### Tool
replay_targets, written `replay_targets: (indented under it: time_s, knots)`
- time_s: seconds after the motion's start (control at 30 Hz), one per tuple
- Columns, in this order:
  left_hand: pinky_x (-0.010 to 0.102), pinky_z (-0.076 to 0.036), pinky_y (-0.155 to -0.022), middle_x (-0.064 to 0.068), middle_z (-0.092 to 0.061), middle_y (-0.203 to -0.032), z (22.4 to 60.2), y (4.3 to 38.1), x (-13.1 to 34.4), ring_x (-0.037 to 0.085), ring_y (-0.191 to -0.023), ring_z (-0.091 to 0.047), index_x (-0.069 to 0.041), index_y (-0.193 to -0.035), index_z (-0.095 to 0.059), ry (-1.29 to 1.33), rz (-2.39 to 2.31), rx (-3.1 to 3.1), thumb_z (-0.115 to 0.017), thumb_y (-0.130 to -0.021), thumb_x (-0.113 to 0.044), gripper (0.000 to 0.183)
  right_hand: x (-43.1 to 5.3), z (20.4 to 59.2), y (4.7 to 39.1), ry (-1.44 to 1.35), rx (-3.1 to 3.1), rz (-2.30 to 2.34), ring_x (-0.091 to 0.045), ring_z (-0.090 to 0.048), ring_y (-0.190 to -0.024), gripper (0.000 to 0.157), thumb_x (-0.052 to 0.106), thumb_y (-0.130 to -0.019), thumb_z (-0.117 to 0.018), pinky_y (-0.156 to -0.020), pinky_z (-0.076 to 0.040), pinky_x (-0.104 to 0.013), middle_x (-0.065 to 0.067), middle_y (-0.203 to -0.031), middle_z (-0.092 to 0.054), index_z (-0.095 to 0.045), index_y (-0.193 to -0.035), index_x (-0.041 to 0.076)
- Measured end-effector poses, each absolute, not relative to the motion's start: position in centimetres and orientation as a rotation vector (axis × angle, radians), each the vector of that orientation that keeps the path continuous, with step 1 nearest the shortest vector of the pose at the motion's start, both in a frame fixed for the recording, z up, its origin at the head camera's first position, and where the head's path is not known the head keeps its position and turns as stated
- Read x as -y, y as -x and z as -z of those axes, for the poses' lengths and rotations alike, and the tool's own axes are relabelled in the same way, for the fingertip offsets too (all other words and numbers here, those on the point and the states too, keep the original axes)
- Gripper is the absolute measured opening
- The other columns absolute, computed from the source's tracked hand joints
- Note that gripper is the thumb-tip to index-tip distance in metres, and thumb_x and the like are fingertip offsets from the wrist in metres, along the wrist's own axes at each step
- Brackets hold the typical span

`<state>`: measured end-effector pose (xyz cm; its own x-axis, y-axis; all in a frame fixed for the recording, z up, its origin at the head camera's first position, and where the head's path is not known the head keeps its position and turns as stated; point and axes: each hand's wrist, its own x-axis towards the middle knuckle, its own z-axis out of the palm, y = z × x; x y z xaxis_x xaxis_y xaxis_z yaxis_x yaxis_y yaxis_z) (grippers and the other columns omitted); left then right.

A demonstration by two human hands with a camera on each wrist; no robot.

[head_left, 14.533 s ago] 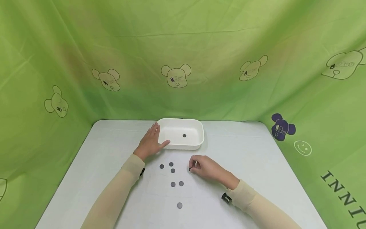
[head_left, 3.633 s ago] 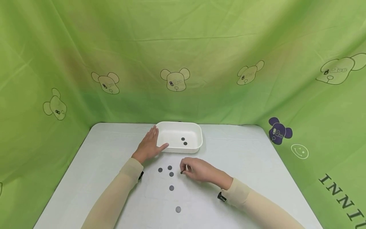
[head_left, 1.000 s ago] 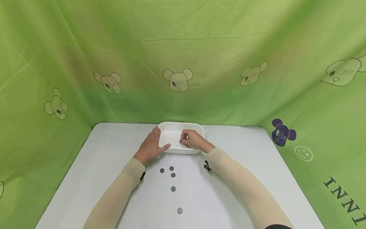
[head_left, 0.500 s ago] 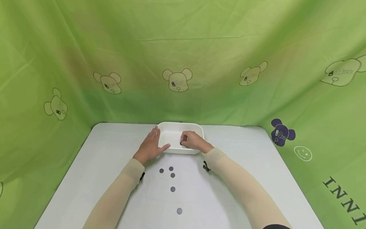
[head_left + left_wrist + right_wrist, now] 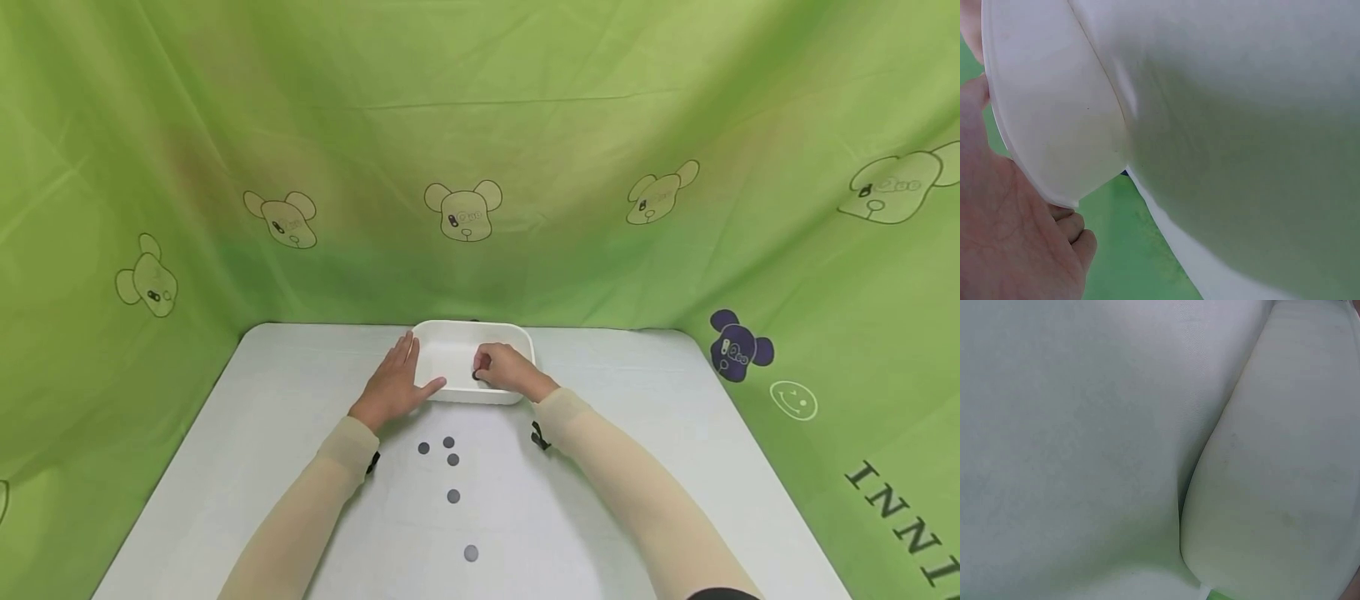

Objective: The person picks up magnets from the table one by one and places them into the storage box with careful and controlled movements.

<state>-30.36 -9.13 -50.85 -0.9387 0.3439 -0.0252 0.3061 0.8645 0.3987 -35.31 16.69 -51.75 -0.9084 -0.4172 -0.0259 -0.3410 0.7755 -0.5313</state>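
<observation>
A white rectangular tray (image 5: 474,397) stands at the back of the table. My left hand (image 5: 392,385) rests against its left end, fingers straight, thumb reaching over the front rim. In the left wrist view the palm (image 5: 1013,231) lies along the tray's outer wall (image 5: 1054,106). My right hand (image 5: 506,368) is inside the tray, pinching a small dark round disc (image 5: 476,375) low near the tray floor. That hand hides the part of the tray floor where two discs lay earlier. The right wrist view shows mostly the tray's outer wall (image 5: 1272,462).
Several dark grey discs lie on the white table (image 5: 300,400) in front of the tray, among them a near one (image 5: 471,553) and a left one (image 5: 423,448). Green printed cloth (image 5: 465,275) hangs behind the table and along both sides.
From the table, my right hand has carried a disc into the tray. Since the oldest frame, fewer discs lie on the table. Over the last half second, hardly anything moves; the left hand stays put.
</observation>
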Motion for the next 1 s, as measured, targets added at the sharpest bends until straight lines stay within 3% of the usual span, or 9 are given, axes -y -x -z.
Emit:
replay_targets:
  time_s: [0.43,0.73,0.87,1.0]
  knots:
    - [0.045,-0.01,-0.134,0.016,0.003,-0.18,50.9,30.3,9.1,0.034,-0.166,-0.004,0.002,-0.169,-0.009,-0.507,-0.593,-2.94,-0.047,-0.105,-0.072,0.106,-16.7,51.4,35.2,0.619,-2.828,0.808,-0.015,-0.062,-0.083,0.009,0.009,-0.1,-0.074,-0.084,-0.054,-0.037,-0.001,-0.088,-0.07,-0.068,-0.093,0.011]
    - [0.046,-0.01,-0.134,0.016,0.003,-0.18,51.1,30.4,9.2,0.032,-0.167,-0.001,0.002,-0.169,-0.009,-0.498,-0.626,-2.942,-0.05,-0.105,-0.069,0.105,-16.8,51.1,35.0,0.68,-2.914,0.892,-0.013,-0.057,-0.074,0.008,0.016,-0.105,-0.066,-0.072,-0.051,-0.031,-0.001,-0.091,-0.068,-0.069,-0.102,0.01]
    - [0.046,-0.009,-0.134,0.016,0.004,-0.18,51.1,30.4,9.2,0.032,-0.167,0.0,0.002,-0.17,-0.008,-0.497,-0.628,-2.938,-0.051,-0.105,-0.069,0.106,-17.1,50.6,34.5,0.737,-2.959,0.944,-0.016,-0.061,-0.083,0.01,0.017,-0.106,-0.066,-0.078,-0.054,-0.035,-0.003,-0.094,-0.068,-0.07,-0.107,0.008]
    - [0.046,-0.008,-0.134,0.014,0.005,-0.18,51.2,30.4,9.1,0.031,-0.167,0.001,0.001,-0.17,-0.006,-0.486,-0.618,-2.933,-0.049,-0.105,-0.07,0.106,-17.7,50.1,33.9,0.756,-3.003,0.944,-0.025,-0.067,-0.102,0.02,0.02,-0.108,-0.066,-0.092,-0.057,-0.042,-0.008,-0.108,-0.072,-0.071,-0.118,0.004]
